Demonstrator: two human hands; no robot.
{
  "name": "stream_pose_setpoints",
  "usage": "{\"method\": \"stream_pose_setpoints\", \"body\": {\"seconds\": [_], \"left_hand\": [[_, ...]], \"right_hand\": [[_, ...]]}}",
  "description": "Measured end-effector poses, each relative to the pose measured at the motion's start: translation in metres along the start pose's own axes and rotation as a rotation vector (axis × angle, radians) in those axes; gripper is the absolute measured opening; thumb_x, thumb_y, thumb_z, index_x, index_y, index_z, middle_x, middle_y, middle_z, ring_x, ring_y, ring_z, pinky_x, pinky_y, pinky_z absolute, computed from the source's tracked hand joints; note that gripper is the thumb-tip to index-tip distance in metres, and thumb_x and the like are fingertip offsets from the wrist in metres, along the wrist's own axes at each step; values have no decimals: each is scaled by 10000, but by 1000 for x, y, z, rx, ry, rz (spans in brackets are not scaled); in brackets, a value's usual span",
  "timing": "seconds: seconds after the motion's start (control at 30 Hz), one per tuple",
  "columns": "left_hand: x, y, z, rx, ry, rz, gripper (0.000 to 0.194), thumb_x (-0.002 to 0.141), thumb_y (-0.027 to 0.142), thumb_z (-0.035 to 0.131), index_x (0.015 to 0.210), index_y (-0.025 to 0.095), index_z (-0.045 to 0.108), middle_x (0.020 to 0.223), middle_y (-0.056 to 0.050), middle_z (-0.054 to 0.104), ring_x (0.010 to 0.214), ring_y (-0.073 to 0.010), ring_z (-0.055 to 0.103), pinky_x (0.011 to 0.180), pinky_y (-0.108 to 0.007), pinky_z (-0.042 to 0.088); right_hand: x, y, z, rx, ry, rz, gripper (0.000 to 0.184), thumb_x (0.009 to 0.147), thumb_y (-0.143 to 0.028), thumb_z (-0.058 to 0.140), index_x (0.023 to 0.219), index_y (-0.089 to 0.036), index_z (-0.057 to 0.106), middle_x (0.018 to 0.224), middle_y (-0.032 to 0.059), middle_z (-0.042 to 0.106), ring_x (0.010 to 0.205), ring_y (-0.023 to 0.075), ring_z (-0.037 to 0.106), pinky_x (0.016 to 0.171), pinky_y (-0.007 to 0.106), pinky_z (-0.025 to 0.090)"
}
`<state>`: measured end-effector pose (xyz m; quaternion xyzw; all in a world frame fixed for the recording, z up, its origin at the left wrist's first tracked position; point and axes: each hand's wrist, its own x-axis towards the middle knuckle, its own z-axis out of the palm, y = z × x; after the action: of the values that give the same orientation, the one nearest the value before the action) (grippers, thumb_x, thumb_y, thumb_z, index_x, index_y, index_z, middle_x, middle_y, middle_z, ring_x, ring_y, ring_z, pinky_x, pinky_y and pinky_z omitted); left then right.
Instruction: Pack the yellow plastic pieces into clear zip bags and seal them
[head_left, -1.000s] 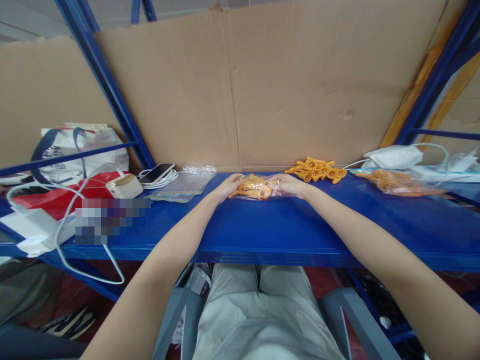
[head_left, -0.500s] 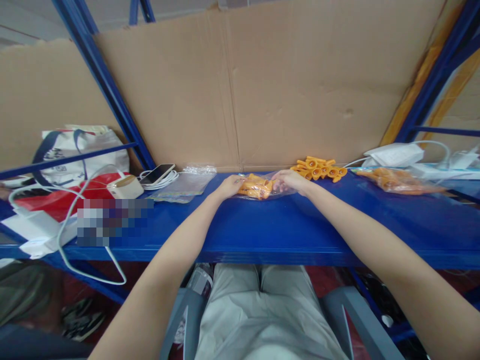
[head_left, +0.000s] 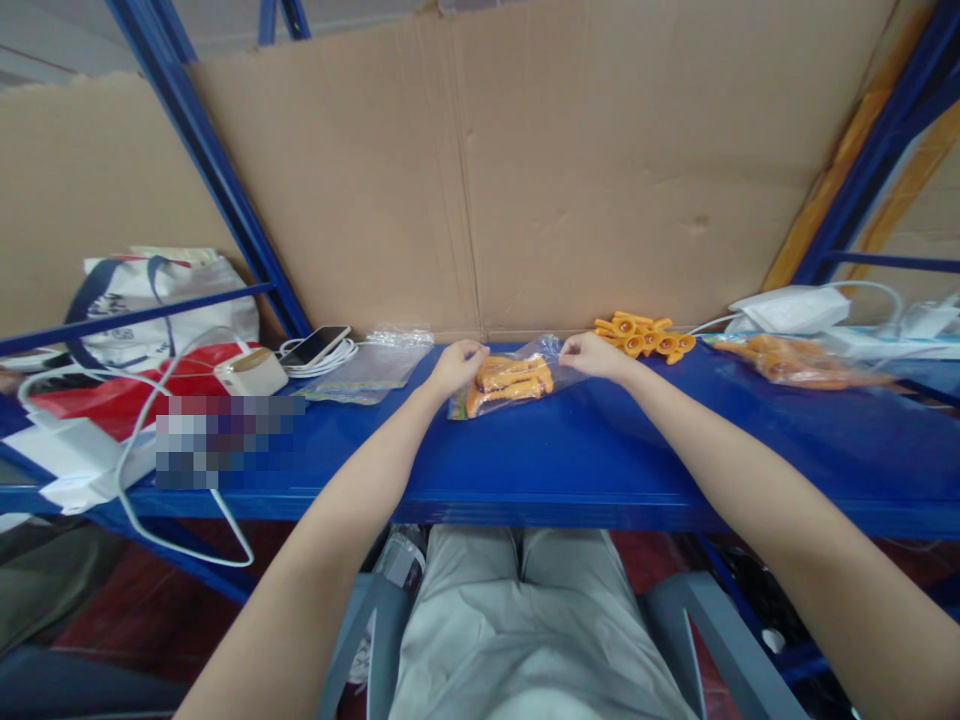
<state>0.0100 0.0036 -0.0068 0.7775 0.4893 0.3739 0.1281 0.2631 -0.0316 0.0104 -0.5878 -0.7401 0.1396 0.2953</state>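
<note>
A clear plastic bag lies on the blue shelf with several orange, funnel-ended plastic pieces inside. My left hand is closed on the bag's far left edge, fingertips pinched together. At the bag's right end, my right hand pinches the clear film between thumb and fingers. Just behind and right of that hand is a pile of loose orange plastic pieces, their round open ends facing me. Another filled bag of orange pieces rests further right.
Flat clear bags lie to the left, beside a phone on a coiled white cable. Chargers, a power strip and a white tote bag crowd the far left. A cardboard sheet stands behind; a white mask sits at the right.
The bag of orange pieces has been turned and spread flatter, its printed left end now showing. My left hand has moved to its far edge; my right hand has shifted slightly right.
</note>
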Motion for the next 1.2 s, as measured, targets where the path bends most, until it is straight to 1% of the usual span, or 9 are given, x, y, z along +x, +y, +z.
{"method": "stream_pose_setpoints", "body": {"seconds": [0.17, 0.4, 0.57, 0.67, 0.83, 0.9, 0.97, 1.07, 1.2], "left_hand": [[-2, -3, 3, -12, 17, -107, 190, 848, 295, 559, 941, 186, 684, 1041, -80, 741, 1064, -243, 652, 968, -317, 464], [4, -10, -2, 6, 20, -149, 344, 935, 382, 412, 866, 173, 677, 688, -70, 734, 825, -235, 698, 839, -320, 507], [3, -11, 5, -54, 23, -100, 227, 893, 333, 513, 913, 193, 690, 892, -54, 760, 927, -209, 685, 867, -275, 488], [3, -9, 7, -54, -15, -91, 221, 869, 358, 558, 871, 196, 709, 865, -52, 756, 900, -225, 686, 838, -278, 484], [2, -7, 5, -65, -66, -115, 361, 921, 411, 449, 797, 186, 703, 476, -13, 616, 668, -211, 673, 759, -281, 490], [2, -8, 5, -72, -72, -121, 338, 920, 390, 453, 805, 187, 697, 444, -3, 597, 656, -207, 673, 761, -280, 494], [2, -9, 8, -96, -67, -144, 264, 903, 343, 490, 840, 184, 691, 526, -12, 661, 696, -202, 685, 776, -280, 501], [2, -9, 14, -170, -71, -212, 189, 872, 264, 548, 969, 162, 675, 778, -54, 757, 834, -194, 704, 843, -286, 504], [-2, -4, 18, -265, -136, -321, 320, 870, 241, 577, 1171, 140, 616, 1066, -111, 748, 1016, -202, 684, 934, -301, 488]], "right_hand": [[2, 2, 1, -315, 156, -8, 170, 832, -159, 543, 862, -184, 708, 1001, 90, 735, 988, 233, 647, 859, 330, 465], [0, 5, 1, -395, 251, -9, 178, 881, -191, 493, 907, -185, 669, 1127, 141, 671, 1127, 303, 576, 933, 456, 430], [0, 10, -1, -424, 356, 28, 196, 878, -246, 547, 1024, -143, 629, 1151, 176, 607, 1126, 314, 563, 922, 434, 448], [-1, 7, -5, -438, 328, 60, 214, 888, -247, 557, 1037, -114, 634, 1146, 205, 615, 1122, 313, 584, 913, 389, 463], [-1, 2, -10, -418, 220, 169, 278, 929, -329, 527, 925, -105, 691, 1063, 242, 686, 1116, 327, 630, 899, 366, 478], [0, 2, -9, -381, 200, 196, 319, 929, -374, 527, 854, -119, 704, 973, 231, 710, 1075, 333, 652, 864, 370, 493], [1, 3, -8, -304, 146, 219, 344, 923, -407, 540, 784, -138, 704, 830, 192, 715, 963, 312, 683, 784, 351, 510], [1, 3, -3, -91, 27, 278, 327, 906, -369, 585, 675, -151, 666, 662, 113, 675, 665, 204, 655, 600, 276, 485], [-1, 0, 6, 187, 7, 321, 219, 855, -178, 642, 640, -149, 616, 605, 34, 631, 503, 98, 533, 469, 206, 376]]}}
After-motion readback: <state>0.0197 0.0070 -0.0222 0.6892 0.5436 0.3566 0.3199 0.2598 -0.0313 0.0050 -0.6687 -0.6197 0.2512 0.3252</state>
